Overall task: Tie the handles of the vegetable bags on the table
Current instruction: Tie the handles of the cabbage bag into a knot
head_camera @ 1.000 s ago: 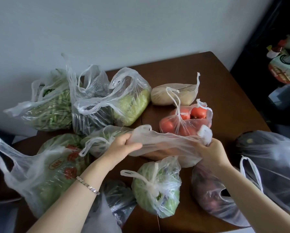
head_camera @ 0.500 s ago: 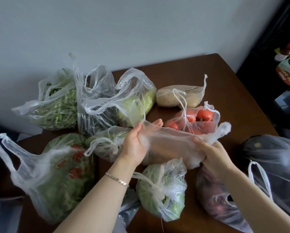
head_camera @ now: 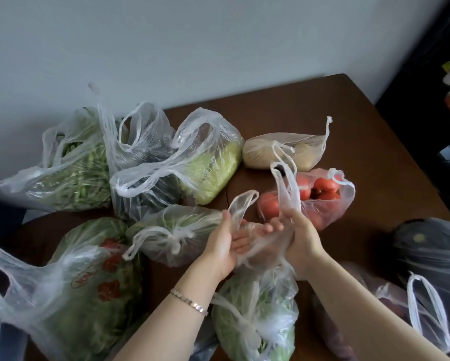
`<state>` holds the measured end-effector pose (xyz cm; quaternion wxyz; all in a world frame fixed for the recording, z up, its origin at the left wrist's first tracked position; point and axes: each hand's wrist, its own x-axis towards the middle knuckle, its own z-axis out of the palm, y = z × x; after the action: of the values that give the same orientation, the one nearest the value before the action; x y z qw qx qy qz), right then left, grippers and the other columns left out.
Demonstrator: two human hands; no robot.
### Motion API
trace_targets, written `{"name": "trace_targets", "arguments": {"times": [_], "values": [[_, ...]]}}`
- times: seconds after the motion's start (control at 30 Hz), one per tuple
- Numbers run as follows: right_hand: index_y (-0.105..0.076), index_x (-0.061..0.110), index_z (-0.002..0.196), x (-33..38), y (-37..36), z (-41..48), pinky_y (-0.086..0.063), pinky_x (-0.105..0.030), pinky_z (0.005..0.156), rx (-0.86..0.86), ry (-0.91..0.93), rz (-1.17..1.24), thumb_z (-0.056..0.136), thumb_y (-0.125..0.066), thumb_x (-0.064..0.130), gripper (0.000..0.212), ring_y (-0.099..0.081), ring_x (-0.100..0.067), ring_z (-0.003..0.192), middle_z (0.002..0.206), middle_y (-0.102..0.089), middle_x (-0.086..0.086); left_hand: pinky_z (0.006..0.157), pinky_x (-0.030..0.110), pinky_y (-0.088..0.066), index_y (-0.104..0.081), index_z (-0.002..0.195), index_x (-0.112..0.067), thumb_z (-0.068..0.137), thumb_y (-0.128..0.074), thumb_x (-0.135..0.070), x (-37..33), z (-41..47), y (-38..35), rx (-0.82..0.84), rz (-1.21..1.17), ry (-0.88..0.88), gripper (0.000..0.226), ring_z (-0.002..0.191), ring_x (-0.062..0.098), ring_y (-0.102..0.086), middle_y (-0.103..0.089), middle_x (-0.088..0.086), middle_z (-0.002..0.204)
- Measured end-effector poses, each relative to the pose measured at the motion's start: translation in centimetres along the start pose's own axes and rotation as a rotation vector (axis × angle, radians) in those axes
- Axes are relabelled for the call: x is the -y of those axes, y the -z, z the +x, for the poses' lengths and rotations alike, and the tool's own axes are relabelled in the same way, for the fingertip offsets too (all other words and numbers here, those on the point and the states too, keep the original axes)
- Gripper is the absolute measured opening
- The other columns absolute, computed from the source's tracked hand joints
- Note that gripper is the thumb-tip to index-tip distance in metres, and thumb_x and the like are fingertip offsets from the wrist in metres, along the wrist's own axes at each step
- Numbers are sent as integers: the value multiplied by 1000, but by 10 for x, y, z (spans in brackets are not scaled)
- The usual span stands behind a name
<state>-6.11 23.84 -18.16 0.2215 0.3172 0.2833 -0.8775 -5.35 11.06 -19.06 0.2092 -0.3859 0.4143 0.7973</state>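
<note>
Over the middle of the brown table (head_camera: 309, 108) I hold a thin clear bag (head_camera: 265, 247) between both hands. My left hand (head_camera: 225, 241) grips one handle loop (head_camera: 240, 204), which sticks up above the thumb. My right hand (head_camera: 303, 235) grips the other handle loop (head_camera: 287, 188), standing upright in front of the tomato bag (head_camera: 322, 196). The two hands are close together, fingers overlapping over the bunched plastic. What the bag contains is hidden. A knotted bag of greens (head_camera: 255, 319) lies just below my hands, another knotted one (head_camera: 177, 233) to the left.
Open-handled bags crowd the left: green beans (head_camera: 75, 173), a dark-filled bag (head_camera: 140, 162), cabbage (head_camera: 210, 165), a printed bag of greens (head_camera: 75, 282). A beige-filled bag (head_camera: 278, 152) lies at the back, dark bags (head_camera: 432, 259) at the right edge. Wall behind.
My hands have come together from a wide stretch. The bag's two handles, pulled apart sideways before, now stand up side by side above my hands.
</note>
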Motion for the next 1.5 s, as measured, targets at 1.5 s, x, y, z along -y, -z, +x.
{"name": "trace_targets", "arguments": {"times": [1.5], "values": [[-64, 17, 88, -9, -4, -14, -47, -18, 58, -1, 370, -1056, 80, -49, -9, 31, -57, -7, 61, 73, -63, -2, 72, 8, -43, -73, 96, -3, 87, -63, -14, -3, -31, 1, 67, 1071, -1014, 17, 84, 12, -64, -72, 10, 91]]}}
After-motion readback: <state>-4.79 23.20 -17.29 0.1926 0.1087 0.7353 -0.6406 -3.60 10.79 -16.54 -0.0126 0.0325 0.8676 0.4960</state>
